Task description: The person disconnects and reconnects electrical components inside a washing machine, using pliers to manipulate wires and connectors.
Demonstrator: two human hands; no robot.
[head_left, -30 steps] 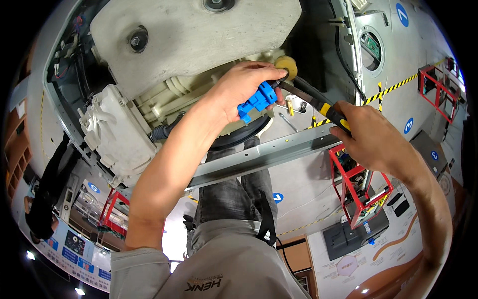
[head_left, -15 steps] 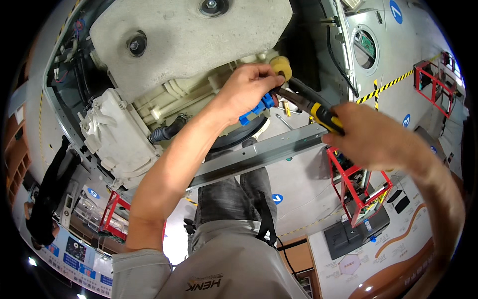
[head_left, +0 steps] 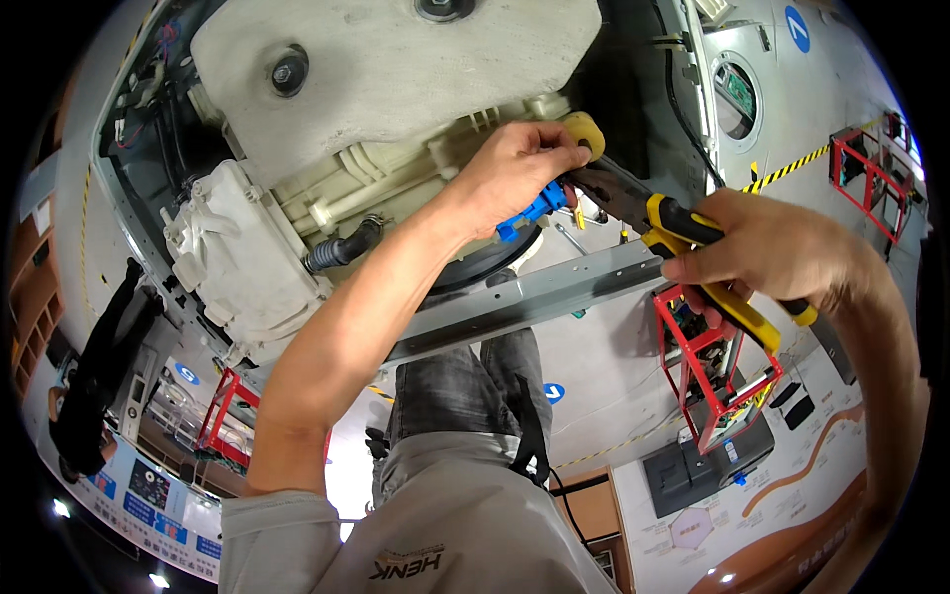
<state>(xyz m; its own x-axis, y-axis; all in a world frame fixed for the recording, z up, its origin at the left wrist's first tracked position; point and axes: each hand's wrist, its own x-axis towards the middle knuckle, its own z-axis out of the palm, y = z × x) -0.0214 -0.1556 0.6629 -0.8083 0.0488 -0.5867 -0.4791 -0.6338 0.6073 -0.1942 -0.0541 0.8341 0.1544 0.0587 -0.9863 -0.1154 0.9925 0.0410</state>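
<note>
My right hand [head_left: 772, 243] grips a pair of pliers [head_left: 683, 220] with yellow and black handles, which stand spread apart. The pliers' dark jaws reach to the fingertips of my left hand [head_left: 520, 168]. Thumb and fingers of that hand are pinched together beside a round yellowish part [head_left: 586, 134]; what they hold is hidden. Just under the left palm shows a blue plastic part [head_left: 534, 210]. Both hands are over the opened housing of a washing machine, at the edge of its pale concrete counterweight [head_left: 396, 79].
A metal crossbar [head_left: 554, 292] runs between me and the machine's inside. A white plastic box [head_left: 237, 262] and a black corrugated hose [head_left: 341, 246] sit to the left. Red frames [head_left: 712, 386] stand on the floor at the right. A person in black [head_left: 99, 366] is at far left.
The pliers' handles have spread apart in my right hand, having been close together before. My left hand keeps its pinch by the yellowish part. The whole view has shifted slightly.
</note>
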